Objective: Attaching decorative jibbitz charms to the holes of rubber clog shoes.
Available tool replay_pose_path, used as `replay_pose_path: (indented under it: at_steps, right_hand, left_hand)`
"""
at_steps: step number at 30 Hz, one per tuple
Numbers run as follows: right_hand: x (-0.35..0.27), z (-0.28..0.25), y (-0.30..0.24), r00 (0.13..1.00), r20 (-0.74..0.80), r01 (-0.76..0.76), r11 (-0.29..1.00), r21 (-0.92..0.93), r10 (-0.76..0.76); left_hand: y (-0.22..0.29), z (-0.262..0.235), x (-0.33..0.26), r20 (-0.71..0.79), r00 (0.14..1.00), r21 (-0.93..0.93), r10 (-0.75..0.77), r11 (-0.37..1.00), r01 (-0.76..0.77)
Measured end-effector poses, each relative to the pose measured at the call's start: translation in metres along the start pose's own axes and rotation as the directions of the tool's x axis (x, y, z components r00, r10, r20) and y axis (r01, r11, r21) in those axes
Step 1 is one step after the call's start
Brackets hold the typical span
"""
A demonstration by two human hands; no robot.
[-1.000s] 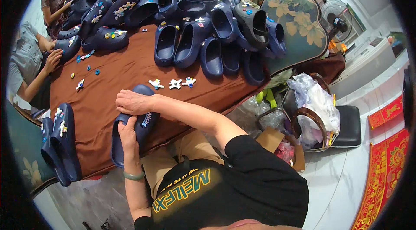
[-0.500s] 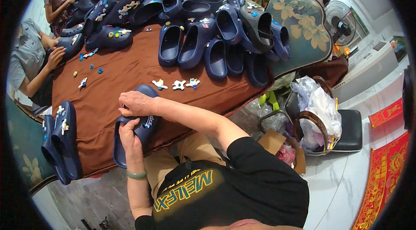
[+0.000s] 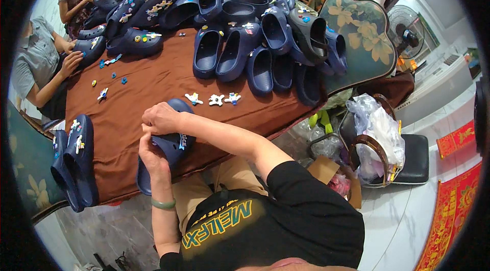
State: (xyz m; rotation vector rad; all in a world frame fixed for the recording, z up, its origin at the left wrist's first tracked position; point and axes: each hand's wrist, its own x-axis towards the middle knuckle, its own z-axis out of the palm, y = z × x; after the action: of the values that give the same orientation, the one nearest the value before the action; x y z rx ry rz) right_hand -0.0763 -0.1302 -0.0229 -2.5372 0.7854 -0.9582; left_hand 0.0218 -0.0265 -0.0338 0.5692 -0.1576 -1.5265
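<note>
You are holding a navy clog (image 3: 171, 148) at the near edge of the brown table (image 3: 153, 82), its toe toward the table's middle and its heel hanging over the edge above your lap. Your left hand (image 3: 150, 157) is cupping the clog's left side from below, fingers curled shut on it. Your right hand (image 3: 161, 119) is lying on the clog's top, fingers bent and pressing down; what is under the fingertips is hidden. Three small white charms (image 3: 215, 99) are lying just beyond the clog. A clog pair (image 3: 76, 166) with charms is resting at your left, and many clogs (image 3: 255, 51) are crowding the far side.
</note>
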Motion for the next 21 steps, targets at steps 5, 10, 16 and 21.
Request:
replay_pose_path:
  at_steps: [5, 10, 16, 21]
  right_hand:
    - [-0.002, 0.002, 0.0, 0.988, -0.076, 0.131, 0.991, -0.035, -0.133]
    - [-0.003, 0.004, -0.004, 0.989, -0.088, 0.116, 0.993, -0.025, -0.117]
    - [-0.007, 0.009, -0.007, 0.99, -0.108, 0.08, 0.994, -0.081, -0.088]
    - [-0.01, 0.007, -0.006, 0.954, -0.193, 0.188, 0.961, -0.201, -0.227]
  left_hand:
    - [-0.009, 0.004, 0.002, -0.081, 0.992, 0.155, 0.096, 0.985, -0.082]
    - [-0.011, -0.026, 0.012, -0.09, 0.995, 0.12, 0.044, 0.992, -0.033]
    - [-0.017, -0.012, 0.006, -0.05, 0.994, 0.05, 0.097, 0.994, -0.095]
    - [-0.017, -0.009, -0.001, -0.085, 0.99, 0.066, 0.115, 0.992, -0.109]
